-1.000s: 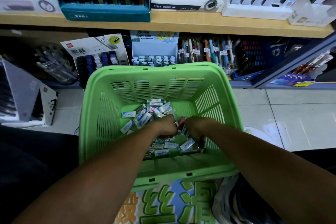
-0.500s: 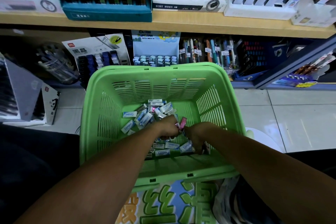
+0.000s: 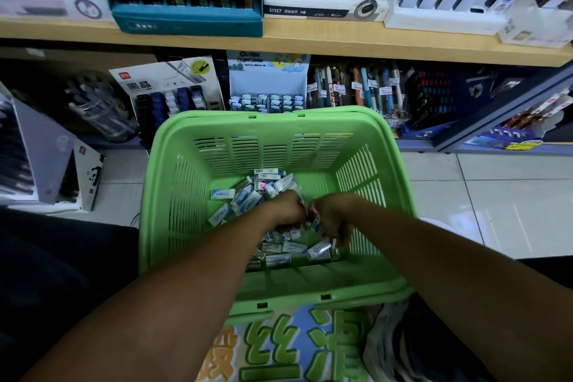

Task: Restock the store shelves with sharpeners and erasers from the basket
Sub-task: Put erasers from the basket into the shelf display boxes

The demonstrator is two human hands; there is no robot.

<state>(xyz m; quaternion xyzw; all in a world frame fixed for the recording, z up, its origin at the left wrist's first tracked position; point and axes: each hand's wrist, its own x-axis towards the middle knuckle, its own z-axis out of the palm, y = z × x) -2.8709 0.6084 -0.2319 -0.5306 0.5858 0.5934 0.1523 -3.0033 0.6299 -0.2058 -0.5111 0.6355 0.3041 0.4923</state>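
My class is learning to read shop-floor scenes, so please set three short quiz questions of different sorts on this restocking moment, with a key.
1. True or false: both hands are down inside the green basket.
2. Multiple choice: the packets marked Campus lie (a) on the wooden shelf, (b) in the basket, (c) on the floor tiles.
3. Fill in: the basket stands in front of the ___ shelf, beneath the wooden shelf.

Key
1. True: the left hand and right hand meet over the pile.
2. b
3. lower
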